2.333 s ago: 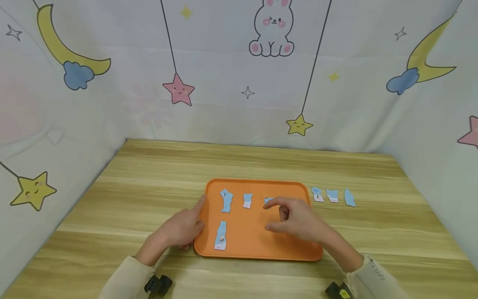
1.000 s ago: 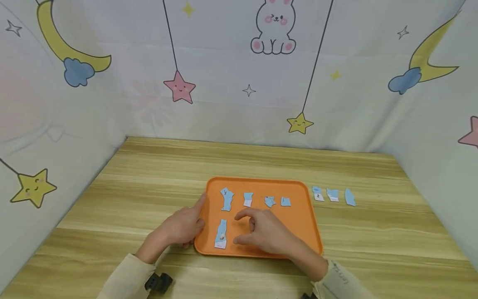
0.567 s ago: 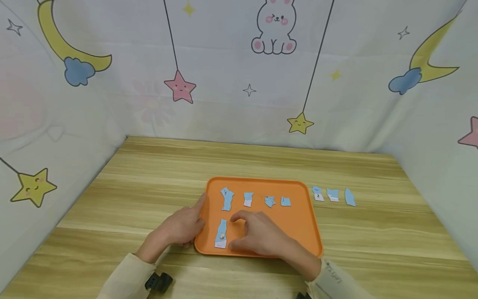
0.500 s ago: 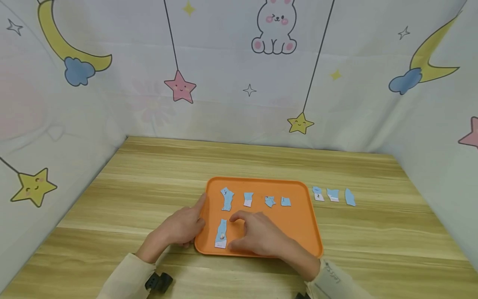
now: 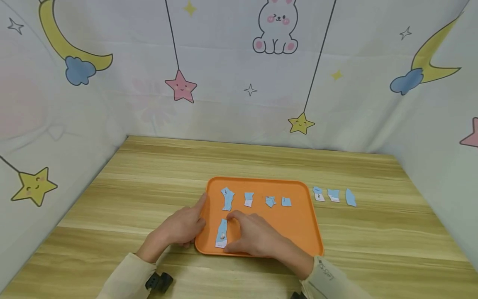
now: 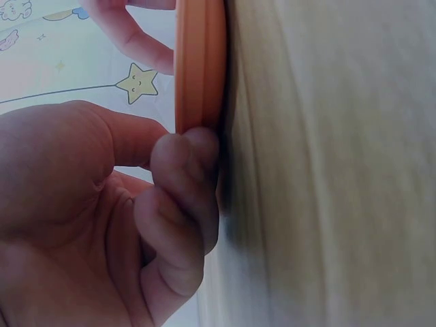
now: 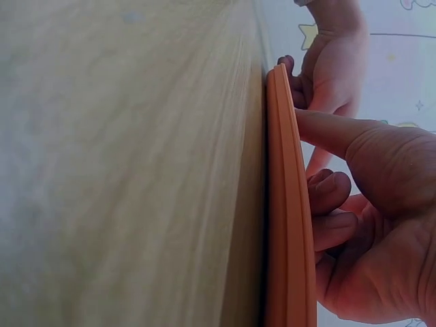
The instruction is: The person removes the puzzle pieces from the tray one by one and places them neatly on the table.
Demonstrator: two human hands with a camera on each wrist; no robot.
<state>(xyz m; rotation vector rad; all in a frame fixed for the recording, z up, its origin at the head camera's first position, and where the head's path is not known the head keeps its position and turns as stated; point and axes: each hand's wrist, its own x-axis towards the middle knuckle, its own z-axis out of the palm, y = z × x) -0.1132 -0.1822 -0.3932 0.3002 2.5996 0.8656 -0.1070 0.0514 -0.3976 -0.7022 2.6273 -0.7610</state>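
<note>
An orange tray (image 5: 261, 232) lies on the wooden table. In the head view my left hand (image 5: 183, 224) is at its left side, holding the rim. The left wrist view shows the thumb at the rim's edge and curled fingers (image 6: 180, 184) against its outer wall. My right hand (image 5: 257, 234) reaches over the tray, index and thumb curved about a long blue-and-pink paper piece (image 5: 221, 234) printed with a small sailboat. The index tip is at its upper end, the thumb at its lower right corner. In the right wrist view the other fingers (image 7: 330, 191) are curled.
Across the tray's far half lie a tall jagged piece (image 5: 227, 199), a small two-tone piece (image 5: 248, 199), a torn-edged piece (image 5: 270, 202) and a squarish piece (image 5: 286, 202). Right of the tray, several more pieces (image 5: 333, 195) rest on the table (image 5: 168, 166). Printed curtains (image 5: 224, 116) surround it.
My right hand has moved left from near the torn-edged piece to the sailboat piece, its index and thumb now at that piece's ends. The left hand stays at the tray's left rim.
</note>
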